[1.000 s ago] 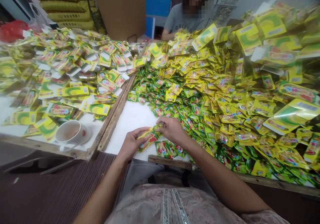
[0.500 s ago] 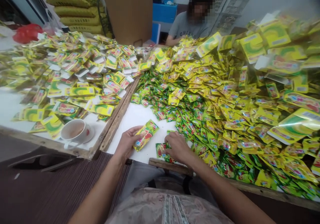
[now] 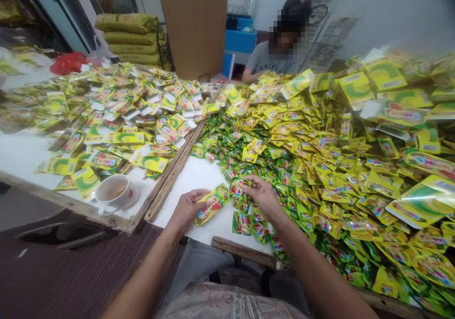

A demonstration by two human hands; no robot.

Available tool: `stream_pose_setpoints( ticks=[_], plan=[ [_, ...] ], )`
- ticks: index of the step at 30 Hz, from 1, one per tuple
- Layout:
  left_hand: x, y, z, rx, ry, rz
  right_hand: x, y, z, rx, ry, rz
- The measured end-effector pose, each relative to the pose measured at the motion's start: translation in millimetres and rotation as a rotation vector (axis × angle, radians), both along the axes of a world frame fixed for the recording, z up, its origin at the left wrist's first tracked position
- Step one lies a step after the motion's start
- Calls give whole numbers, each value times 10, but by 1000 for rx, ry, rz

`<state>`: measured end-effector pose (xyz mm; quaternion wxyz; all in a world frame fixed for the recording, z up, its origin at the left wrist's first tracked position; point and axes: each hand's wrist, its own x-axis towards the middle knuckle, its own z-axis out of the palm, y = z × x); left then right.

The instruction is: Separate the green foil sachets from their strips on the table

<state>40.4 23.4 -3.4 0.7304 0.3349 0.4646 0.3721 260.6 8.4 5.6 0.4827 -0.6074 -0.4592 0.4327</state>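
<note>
My left hand is closed around a small yellow-and-green box, tilted up to the right. Green packaging shows at the box's upper right end; I cannot tell whether it is a sachet sticking out. Close to that end, my right hand pinches a green sachet with red fruit printed on it. Below my right hand, a few loose green sachets lie on the white tabletop.
Green and yellow sachets are heaped on the right. Across a wooden edge, yellow boxes pile up on the left, near a white cup of brown liquid. A person sits at the far side. Yellow sacks are stacked behind.
My right hand has risen from the tabletop with a green sachet and come near the box's end. My left hand still holds the box. The camera view has shifted slightly.
</note>
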Motion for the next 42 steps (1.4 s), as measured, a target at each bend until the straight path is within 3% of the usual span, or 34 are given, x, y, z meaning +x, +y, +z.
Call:
stream_pose_setpoints(
  ticks=[3, 6, 8, 11, 16, 20, 23, 28, 32, 36, 39, 42],
  plan=[
    [1, 7, 8, -10, -32, 29, 9, -29, 14, -18, -286, 30],
    [-38, 24, -6, -44, -52, 89, -37, -96, -28, -99, -634, 177],
    [-51, 34, -12, -67, -49, 101, -59, -130, -13, -61, -813, 225],
    [-33, 48, 4, -94, -54, 73, 48, -178, 161, -17, -1031, 118],
    [41, 89, 28, -121, -62, 40, 566, -442, 565, -114, -1420, -12],
    [161, 107, 2, -113, -79, -23, 860, -658, 555, -167, -1647, -45],
    [255, 95, 4, -98, -102, -68, 911, -663, 451, -83, -1505, -93],
    [296, 66, 61, -31, -101, -115, 743, -447, 360, 126, -828, -247],
    [246, 34, 112, 3, -77, -75, 516, -242, 232, 95, -661, -229],
    [165, 1, 145, -7, -55, -31, 385, -122, 127, 50, -522, -303],
    [125, -4, 137, -25, -62, -22, 363, -73, 118, 12, -406, -253],
    [131, -1, 99, -30, -74, -24, 327, -43, 143, -42, -146, -212]
  ],
)
